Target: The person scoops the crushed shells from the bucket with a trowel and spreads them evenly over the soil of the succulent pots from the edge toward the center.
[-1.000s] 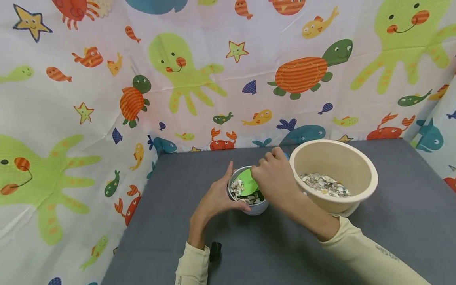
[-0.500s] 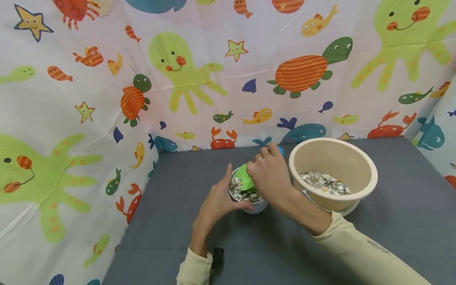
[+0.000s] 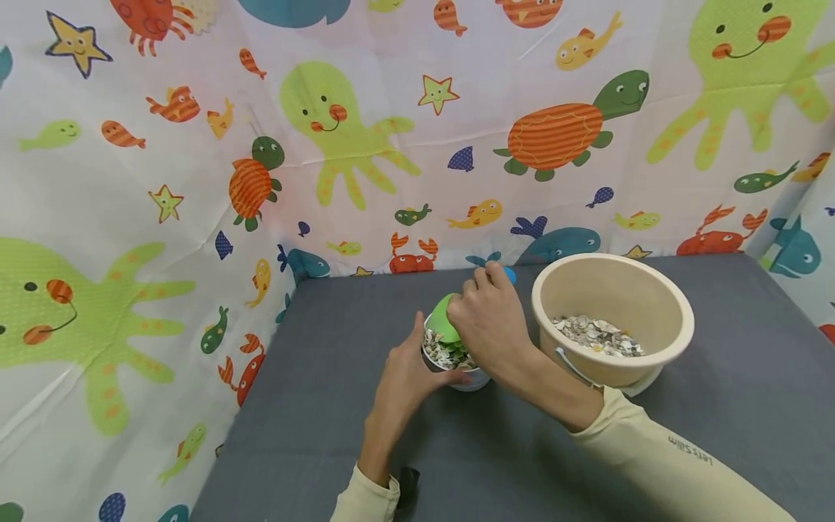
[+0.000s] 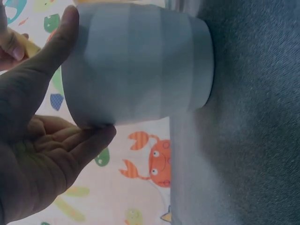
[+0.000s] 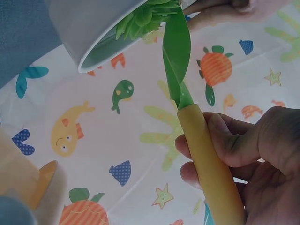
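Note:
My left hand (image 3: 403,373) holds a small pale grey-white pot (image 4: 140,65) by its upper part, thumb on the near side and fingers on the far side. The pot stands on the dark cloth. Inside it are a green succulent (image 5: 145,18) and small shells and stones (image 3: 443,351). My right hand (image 3: 492,315) grips the yellow handle (image 5: 206,159) of a small trowel, whose blue end shows past the fist. The trowel's green blade (image 3: 443,319) is steeply tilted at the pot's far rim, its tip by the succulent. The right hand partly hides the pot's right side in the head view.
A large cream bucket (image 3: 613,279) stands right of the pot, with shell bits (image 3: 596,336) in its bottom and a thin handle (image 3: 570,366) hanging down. Behind the grey cloth-covered table (image 3: 313,406) rises a curtain (image 3: 391,43) printed with sea animals.
The trowel blade has tilted up and moved slightly left and back at the pot's rim. More pale shells show around the succulent. The left hand keeps its hold on the pot.

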Demonstrator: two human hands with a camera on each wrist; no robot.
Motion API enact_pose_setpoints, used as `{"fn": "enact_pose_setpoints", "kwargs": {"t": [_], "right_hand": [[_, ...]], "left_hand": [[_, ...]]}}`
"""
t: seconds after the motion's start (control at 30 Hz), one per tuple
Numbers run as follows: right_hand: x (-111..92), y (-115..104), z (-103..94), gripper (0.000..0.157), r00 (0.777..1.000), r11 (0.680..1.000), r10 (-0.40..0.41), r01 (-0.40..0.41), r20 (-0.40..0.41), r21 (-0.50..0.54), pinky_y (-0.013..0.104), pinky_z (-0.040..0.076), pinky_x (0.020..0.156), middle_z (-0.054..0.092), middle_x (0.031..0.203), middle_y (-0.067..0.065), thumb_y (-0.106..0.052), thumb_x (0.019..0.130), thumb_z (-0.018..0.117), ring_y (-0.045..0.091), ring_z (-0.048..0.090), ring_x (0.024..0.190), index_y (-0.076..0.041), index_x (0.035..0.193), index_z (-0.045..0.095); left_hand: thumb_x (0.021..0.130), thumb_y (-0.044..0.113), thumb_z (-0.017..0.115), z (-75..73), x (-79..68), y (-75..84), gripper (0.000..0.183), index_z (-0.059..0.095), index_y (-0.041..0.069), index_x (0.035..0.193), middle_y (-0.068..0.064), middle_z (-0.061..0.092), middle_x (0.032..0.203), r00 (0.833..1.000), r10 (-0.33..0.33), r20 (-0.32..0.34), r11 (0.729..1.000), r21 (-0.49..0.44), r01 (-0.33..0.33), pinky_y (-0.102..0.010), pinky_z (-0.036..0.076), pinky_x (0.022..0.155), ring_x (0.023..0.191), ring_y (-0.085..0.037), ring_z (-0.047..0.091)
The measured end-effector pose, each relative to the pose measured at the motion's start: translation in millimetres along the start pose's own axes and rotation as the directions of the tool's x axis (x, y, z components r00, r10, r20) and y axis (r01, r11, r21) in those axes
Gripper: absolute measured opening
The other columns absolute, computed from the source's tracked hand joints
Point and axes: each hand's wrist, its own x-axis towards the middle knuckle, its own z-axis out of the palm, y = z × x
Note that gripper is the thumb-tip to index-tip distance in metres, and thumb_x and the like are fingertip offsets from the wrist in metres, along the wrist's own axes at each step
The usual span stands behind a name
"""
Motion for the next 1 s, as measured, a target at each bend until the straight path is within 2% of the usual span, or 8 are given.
{"fn": "enact_pose_setpoints", "kwargs": {"t": [0.3, 0.47, 0.57, 0.67, 0.73, 0.8, 0.9, 1.0], "right_hand": [[-1.8, 4.3, -1.0, 0.032, 0.999, 1.0, 0.009, -0.01, -0.037, -0.014, 0.042, 0.044, 0.096, 0.057, 0.06, 0.009, -0.005, 0.088, 0.078, 0.027, 0.059, 0.075, -0.009, 0.06, 0.063], [-4.7, 14.0, -0.7, 0.026, 0.996, 0.999, 0.05, -0.05, -0.071, -0.005, 0.044, 0.044, 0.099, 0.062, 0.065, 0.011, -0.001, 0.089, 0.077, 0.028, 0.06, 0.078, -0.009, 0.065, 0.071], [-8.1, 23.9, -2.6, 0.02, 0.995, 0.997, 0.076, -0.075, -0.065, 0.02, 0.044, 0.043, 0.097, 0.067, 0.071, 0.013, 0.001, 0.09, 0.074, 0.03, 0.062, 0.081, -0.009, 0.073, 0.077], [-13.5, 38.6, -8.9, 0.017, 0.991, 0.99, 0.127, -0.124, -0.046, 0.067, 0.047, 0.041, 0.094, 0.069, 0.075, 0.015, 0.004, 0.089, 0.071, 0.031, 0.062, 0.081, -0.007, 0.078, 0.078], [-19.0, 51.0, -15.3, 0.017, 0.984, 0.977, 0.175, -0.169, -0.04, 0.127, 0.049, 0.041, 0.092, 0.07, 0.077, 0.016, 0.008, 0.085, 0.068, 0.033, 0.062, 0.081, -0.005, 0.081, 0.078], [-26.0, 64.1, -21.9, 0.022, 0.971, 0.956, 0.235, -0.221, -0.049, 0.195, 0.052, 0.04, 0.093, 0.071, 0.077, 0.017, 0.013, 0.081, 0.062, 0.035, 0.062, 0.08, -0.003, 0.083, 0.078], [-38.1, 83.6, -31.8, 0.03, 0.946, 0.918, 0.315, -0.282, -0.08, 0.278, 0.056, 0.039, 0.093, 0.075, 0.079, 0.018, 0.017, 0.079, 0.059, 0.037, 0.065, 0.081, -0.002, 0.088, 0.08], [-50.1, 101.5, -40.5, 0.024, 0.922, 0.891, 0.375, -0.331, -0.094, 0.312, 0.058, 0.036, 0.092, 0.076, 0.082, 0.02, 0.014, 0.084, 0.065, 0.039, 0.067, 0.082, -0.001, 0.092, 0.081]], "left_hand": [[0.062, 0.061, 0.095, 7.1, -10.3, 4.2, 0.127, 0.038, 0.01, 0.163, -0.014, 0.076, 0.121, 0.993, 0.004, -0.117, 1.0, 0.019, -0.001, -0.042, 0.062, 0.081, 0.097, -0.025, 0.076], [0.058, 0.061, 0.096, 13.5, -15.7, 6.5, 0.127, 0.042, 0.008, 0.16, -0.022, 0.076, 0.12, 0.977, 0.025, -0.21, 0.999, 0.041, -0.017, -0.042, 0.063, 0.077, 0.094, -0.03, 0.078], [0.056, 0.06, 0.096, 14.2, -16.7, 9.9, 0.127, 0.044, 0.005, 0.159, -0.023, 0.073, 0.129, 0.97, 0.044, -0.24, 0.997, 0.079, -0.026, -0.045, 0.063, 0.084, 0.105, -0.033, 0.077], [0.056, 0.057, 0.098, 9.1, -11.4, 8.9, 0.132, 0.038, 0.006, 0.162, -0.021, 0.066, 0.143, 0.984, 0.04, -0.174, 0.996, 0.091, -0.024, -0.051, 0.06, 0.096, 0.124, -0.036, 0.07], [0.058, 0.053, 0.099, 3.6, -3.0, 3.2, 0.136, 0.028, 0.009, 0.166, -0.019, 0.058, 0.152, 0.996, 0.042, -0.08, 0.998, 0.056, -0.038, -0.055, 0.055, 0.105, 0.137, -0.036, 0.061], [0.059, 0.046, 0.102, -1.3, 9.0, -6.1, 0.143, 0.016, 0.016, 0.169, -0.015, 0.046, 0.164, 0.997, 0.069, 0.031, 0.998, -0.012, -0.068, -0.058, 0.048, 0.115, 0.15, -0.034, 0.048], [0.061, 0.034, 0.104, -3.4, 28.4, -23.5, 0.149, 0.001, 0.027, 0.17, -0.005, 0.026, 0.175, 0.969, 0.172, 0.178, 0.976, -0.166, -0.143, -0.058, 0.036, 0.125, 0.162, -0.028, 0.028], [0.061, 0.032, 0.104, -0.6, 38.0, -37.9, 0.151, -0.003, 0.036, 0.168, 0.001, 0.017, 0.177, 0.937, 0.247, 0.248, 0.948, -0.262, -0.181, -0.057, 0.031, 0.128, 0.164, -0.025, 0.022]]}}
